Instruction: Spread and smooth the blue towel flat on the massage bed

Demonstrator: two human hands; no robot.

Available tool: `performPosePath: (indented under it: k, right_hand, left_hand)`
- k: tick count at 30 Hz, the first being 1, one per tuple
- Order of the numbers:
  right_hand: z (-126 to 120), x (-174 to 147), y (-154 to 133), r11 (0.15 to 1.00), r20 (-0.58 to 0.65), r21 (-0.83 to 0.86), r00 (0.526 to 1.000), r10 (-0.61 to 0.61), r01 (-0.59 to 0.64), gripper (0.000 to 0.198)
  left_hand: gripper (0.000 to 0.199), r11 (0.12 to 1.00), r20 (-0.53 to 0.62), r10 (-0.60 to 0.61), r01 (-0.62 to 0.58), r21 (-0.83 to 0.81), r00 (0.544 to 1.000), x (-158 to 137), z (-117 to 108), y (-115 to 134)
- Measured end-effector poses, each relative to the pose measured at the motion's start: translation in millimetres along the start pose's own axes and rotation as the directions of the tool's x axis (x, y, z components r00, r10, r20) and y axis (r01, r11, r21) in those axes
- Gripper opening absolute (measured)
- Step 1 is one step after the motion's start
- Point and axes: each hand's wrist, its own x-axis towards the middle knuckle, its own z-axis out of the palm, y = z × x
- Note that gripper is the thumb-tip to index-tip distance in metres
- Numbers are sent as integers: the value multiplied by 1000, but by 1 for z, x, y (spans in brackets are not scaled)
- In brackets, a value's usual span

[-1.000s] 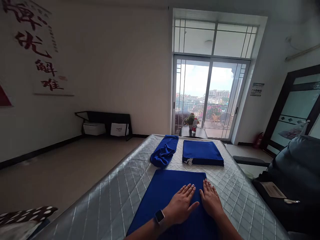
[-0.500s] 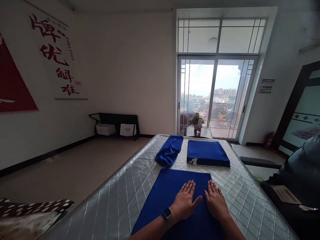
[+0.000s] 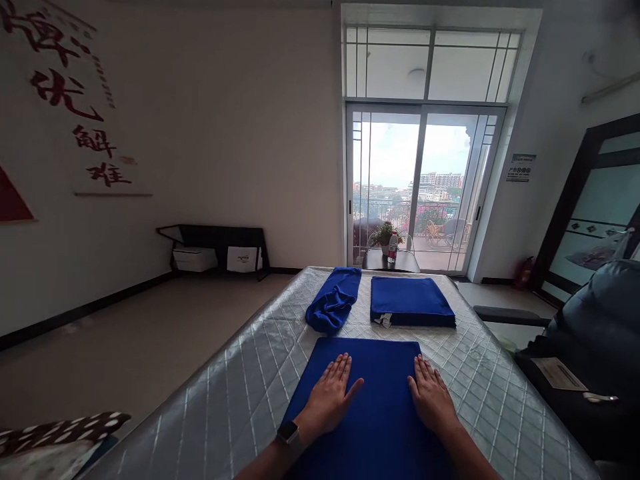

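A flat blue cloth lies on the table in front of me, its near end running out of view. My left hand rests flat on the cloth's left part, fingers stretched out and thumb apart, with a watch on the wrist. On the cloth's right edge lies my right hand, palm down, fingers stretched forward. Neither hand grips anything. Beyond the cloth, a neat stack of folded blue cloths with white tags sits at the right. To its left is a crumpled blue cloth.
A silver quilted cover spreads over the table. Past its far edge stand a small dark table, a potted plant and a bottle. A dark chair is at the right, and a low black rack stands by the wall.
My left hand has slid left across the cloth, away from my right hand. The right hand stays at the right edge. The view has turned slightly to the right.
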Motion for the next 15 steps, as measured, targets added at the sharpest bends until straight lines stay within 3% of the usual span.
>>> performPosePath:
  k: [15]
  right_hand:
    - [-2, 1, -1, 1000, 12, -21, 1000, -7, 7, 65]
  left_hand:
    - [73, 999, -21, -40, 41, 10, 999, -3, -5, -17]
